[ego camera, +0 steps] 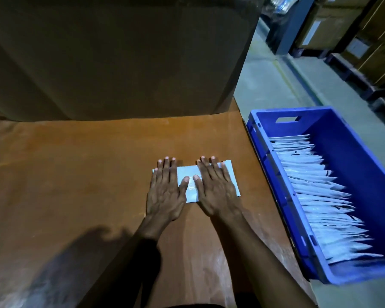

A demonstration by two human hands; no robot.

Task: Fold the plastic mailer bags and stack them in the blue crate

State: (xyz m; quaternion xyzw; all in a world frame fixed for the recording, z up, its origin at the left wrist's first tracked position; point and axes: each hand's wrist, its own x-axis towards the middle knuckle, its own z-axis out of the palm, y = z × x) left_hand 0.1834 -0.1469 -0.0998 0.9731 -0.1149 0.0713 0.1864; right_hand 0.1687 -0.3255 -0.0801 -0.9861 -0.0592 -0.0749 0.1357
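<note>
Smooth, faintly glossy plastic mailer bag (188, 184) lies on a matt brown cardboard sheet (87, 165), beside a glossy blue plastic crate (265, 156).

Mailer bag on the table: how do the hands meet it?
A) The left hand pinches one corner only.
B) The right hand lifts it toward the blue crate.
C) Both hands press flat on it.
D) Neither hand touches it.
C: the left hand and the right hand both lie palm-down with straight fingers on the mailer bag, flat on the table.
</note>
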